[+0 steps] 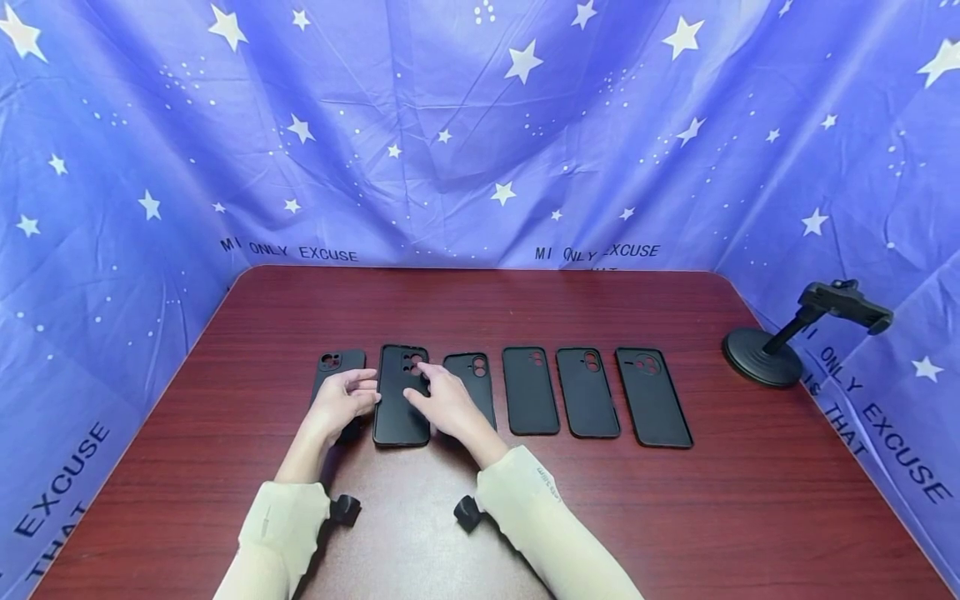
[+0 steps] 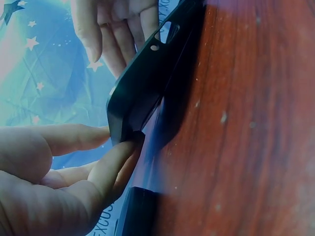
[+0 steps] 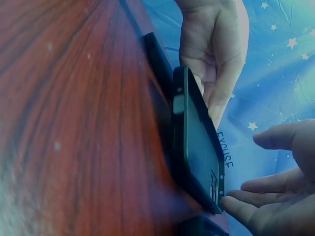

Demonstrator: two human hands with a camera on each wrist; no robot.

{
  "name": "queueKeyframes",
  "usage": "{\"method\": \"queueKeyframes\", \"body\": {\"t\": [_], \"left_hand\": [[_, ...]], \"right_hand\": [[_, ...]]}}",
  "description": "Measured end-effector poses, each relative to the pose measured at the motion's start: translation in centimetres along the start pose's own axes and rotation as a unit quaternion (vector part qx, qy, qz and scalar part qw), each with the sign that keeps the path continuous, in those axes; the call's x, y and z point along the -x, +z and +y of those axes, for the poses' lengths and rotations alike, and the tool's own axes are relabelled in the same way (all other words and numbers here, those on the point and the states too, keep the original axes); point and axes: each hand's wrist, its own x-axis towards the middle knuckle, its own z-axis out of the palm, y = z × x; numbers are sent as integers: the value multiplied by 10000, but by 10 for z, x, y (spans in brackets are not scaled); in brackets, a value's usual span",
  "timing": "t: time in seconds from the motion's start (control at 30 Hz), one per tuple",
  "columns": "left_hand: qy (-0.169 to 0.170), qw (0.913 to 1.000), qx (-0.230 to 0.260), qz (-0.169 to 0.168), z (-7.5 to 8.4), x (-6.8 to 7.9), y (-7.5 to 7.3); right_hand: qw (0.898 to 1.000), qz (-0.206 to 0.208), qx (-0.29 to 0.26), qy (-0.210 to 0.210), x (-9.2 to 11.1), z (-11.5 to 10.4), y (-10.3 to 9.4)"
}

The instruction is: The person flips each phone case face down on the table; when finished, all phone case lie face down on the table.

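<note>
A black phone case (image 1: 396,412), second from the left in a row, lies hollow side up between both hands in the head view. In the left wrist view this case (image 2: 142,93) is tilted, one edge raised off the table. My left hand (image 1: 341,404) pinches its left edge between thumb and fingers. My right hand (image 1: 447,402) is at its upper right side; in the right wrist view, fingertips of the right hand (image 3: 280,182) touch the case's camera end, with the thumb held apart. Beneath the left hand lies another case (image 1: 348,360), back side up and partly hidden.
Right of the hands lie more black cases: one (image 1: 480,392) partly under the right hand, then others (image 1: 530,392), (image 1: 588,396), (image 1: 654,400). A black phone stand (image 1: 765,358) stands at the table's right edge. A blue star-print curtain (image 1: 450,125) surrounds the red-brown table (image 1: 480,308).
</note>
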Motion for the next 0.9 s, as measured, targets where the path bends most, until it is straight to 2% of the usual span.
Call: {"method": "queueKeyframes", "body": {"t": [0.27, 0.47, 0.63, 0.9], "left_hand": [[-40, 9998, 189, 8, -1, -2, 0], [249, 9986, 460, -91, 0, -1, -1], [535, 9967, 598, -151, 1, 0, -1], [789, 9940, 738, -172, 0, -1, 0]], "right_hand": [[9995, -270, -157, 36, 0, -1, 3], [9990, -317, -264, 163, -1, -2, 4], [9982, -195, -517, 240, -1, -2, 8], [9933, 126, -1107, 299, -1, -1, 15]]}}
